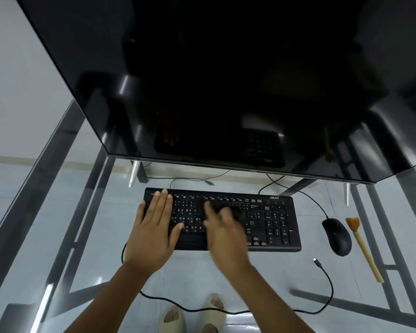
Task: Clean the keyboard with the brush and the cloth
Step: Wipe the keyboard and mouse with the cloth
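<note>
A black keyboard (274,222) lies on the glass desk (262,280) under the monitor. My left hand (155,227) rests flat on its left end, fingers straight and together. My right hand (222,233) is over the middle keys, blurred by motion, and its fingers seem to curl on a dark cloth (234,209) that smears over the keys there. The brush (363,246), with a pale handle and orange-brown bristles, lies on the glass to the right of the mouse, away from both hands.
A large dark monitor (226,80) overhangs the back of the desk. A black mouse (336,236) sits right of the keyboard. A loose black cable (327,280) loops across the front. Through the glass I see my sandalled feet (192,316).
</note>
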{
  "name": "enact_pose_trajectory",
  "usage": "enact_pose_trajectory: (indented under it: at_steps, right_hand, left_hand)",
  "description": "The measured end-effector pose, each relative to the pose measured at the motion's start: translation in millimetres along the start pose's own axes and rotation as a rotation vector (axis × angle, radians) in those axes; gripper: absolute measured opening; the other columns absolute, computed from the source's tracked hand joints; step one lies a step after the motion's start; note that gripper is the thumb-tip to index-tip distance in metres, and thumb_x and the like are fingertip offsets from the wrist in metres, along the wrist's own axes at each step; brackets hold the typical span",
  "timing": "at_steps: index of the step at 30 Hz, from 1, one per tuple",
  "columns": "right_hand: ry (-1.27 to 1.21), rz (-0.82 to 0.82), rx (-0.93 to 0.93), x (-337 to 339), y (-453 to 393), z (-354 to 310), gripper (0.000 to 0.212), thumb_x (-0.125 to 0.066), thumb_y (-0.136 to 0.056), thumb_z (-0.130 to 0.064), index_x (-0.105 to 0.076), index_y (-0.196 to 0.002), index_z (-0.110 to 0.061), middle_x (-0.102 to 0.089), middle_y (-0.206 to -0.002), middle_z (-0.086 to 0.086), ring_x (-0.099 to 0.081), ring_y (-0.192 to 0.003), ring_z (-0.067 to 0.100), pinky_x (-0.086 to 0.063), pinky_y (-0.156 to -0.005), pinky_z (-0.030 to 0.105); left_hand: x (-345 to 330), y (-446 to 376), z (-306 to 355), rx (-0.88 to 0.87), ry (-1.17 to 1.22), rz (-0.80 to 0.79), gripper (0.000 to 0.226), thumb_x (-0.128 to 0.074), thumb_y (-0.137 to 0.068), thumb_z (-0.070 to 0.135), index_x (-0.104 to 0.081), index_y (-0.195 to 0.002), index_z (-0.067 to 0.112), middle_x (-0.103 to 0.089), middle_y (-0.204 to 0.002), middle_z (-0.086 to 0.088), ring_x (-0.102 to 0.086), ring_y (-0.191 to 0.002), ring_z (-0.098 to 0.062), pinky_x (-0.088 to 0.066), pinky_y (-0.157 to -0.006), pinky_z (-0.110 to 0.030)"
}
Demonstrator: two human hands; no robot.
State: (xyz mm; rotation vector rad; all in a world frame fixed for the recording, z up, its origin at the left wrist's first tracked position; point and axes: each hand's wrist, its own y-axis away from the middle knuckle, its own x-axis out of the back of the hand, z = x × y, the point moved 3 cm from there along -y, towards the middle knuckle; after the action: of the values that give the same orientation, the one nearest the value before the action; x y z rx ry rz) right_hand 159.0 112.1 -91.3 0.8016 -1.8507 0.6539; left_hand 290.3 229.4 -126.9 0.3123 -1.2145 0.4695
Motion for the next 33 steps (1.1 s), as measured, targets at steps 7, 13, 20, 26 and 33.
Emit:
enact_pose_trajectory:
  at_steps: [7, 13, 20, 26, 33]
  right_hand:
    - [0.108, 0.064, -0.249, 28, -25, 71, 0.04, -0.053, -0.097, -0.02, -0.052, -0.137, -0.019, -0.054, -0.105, 0.016, -0.063, -0.062, 0.033, -0.059, -0.061, 0.042]
    - [-0.008, 0.012, -0.146, 0, -8, 11, 0.044, -0.062, -0.09, -0.017, -0.055, -0.133, -0.021, -0.056, -0.094, 0.009, -0.058, -0.054, 0.026, -0.057, -0.051, 0.036]
    - [-0.095, -0.217, 0.23, -27, -15, -56, 0.029, -0.042, -0.094, -0.039, -0.055, -0.119, -0.044, -0.055, -0.102, -0.009, -0.056, -0.079, 0.016, -0.05, -0.07, 0.032]
    - [0.025, 0.028, -0.085, -21, -49, -25, 0.043, -0.062, -0.09, -0.015, -0.057, -0.132, -0.023, -0.057, -0.091, 0.006, -0.051, -0.055, 0.018, -0.057, -0.054, 0.032]
    - [-0.021, -0.158, 0.278, -33, -41, -68, 0.045, -0.057, -0.084, -0.019, -0.058, -0.128, -0.029, -0.056, -0.088, 0.003, -0.061, -0.068, 0.023, -0.053, -0.057, 0.029]
  left_hand:
    - [14, -4, -34, -0.156, 0.07, -0.103, 0.091, -0.03, -0.09, 0.074, -0.002, -0.155, 0.017, -0.002, -0.162, 0.005, 0.0, -0.149, -0.009, -0.003, -0.12, -0.033]
    - [26, -7, -63, -0.116, 0.273, -0.208, 0.124, -0.056, -0.067, 0.083, 0.014, -0.152, 0.028, 0.007, -0.158, 0.018, 0.015, -0.14, 0.011, 0.012, -0.117, -0.022]
    - [32, -5, -66, -0.126, 0.394, -0.204, 0.132, -0.069, -0.06, 0.078, 0.01, -0.153, 0.027, -0.01, -0.153, 0.026, 0.004, -0.135, 0.021, 0.009, -0.116, -0.017]
    - [33, -5, -67, -0.106, 0.388, -0.219, 0.134, -0.07, -0.058, 0.078, 0.014, -0.151, 0.031, -0.012, -0.146, 0.031, 0.01, -0.126, 0.028, 0.014, -0.112, -0.013]
    - [31, -5, -68, -0.117, 0.402, -0.178, 0.133, -0.071, -0.059, 0.077, 0.011, -0.152, 0.029, -0.023, -0.15, 0.023, -0.012, -0.137, 0.013, 0.004, -0.119, -0.024]
